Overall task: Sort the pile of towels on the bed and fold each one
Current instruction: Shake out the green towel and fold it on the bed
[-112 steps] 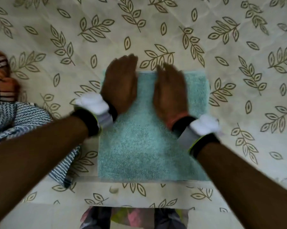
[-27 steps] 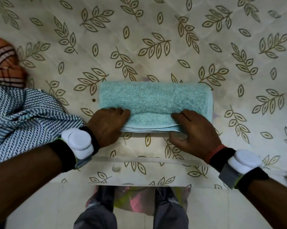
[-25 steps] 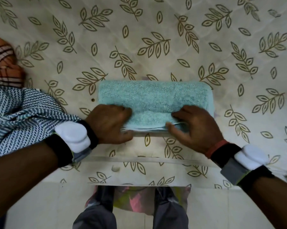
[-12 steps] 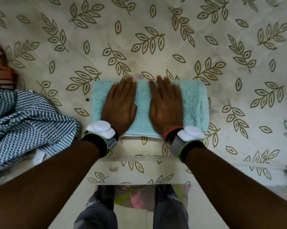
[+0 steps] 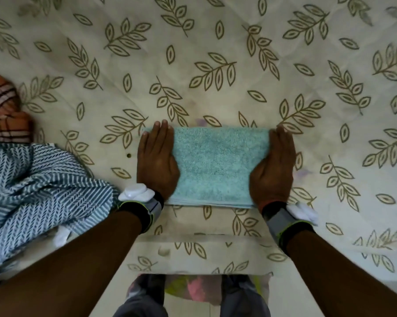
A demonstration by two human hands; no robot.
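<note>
Teal terry towel (image 5: 218, 165), folded into a thick rectangle, lies on the leaf-print bedsheet (image 5: 215, 65) near the bed's edge. Left hand (image 5: 157, 163) and right hand (image 5: 273, 168) press flat on its two ends, fingers straight, grasping nothing. A striped blue cloth (image 5: 39, 191), perhaps another towel, lies crumpled at left.
</note>
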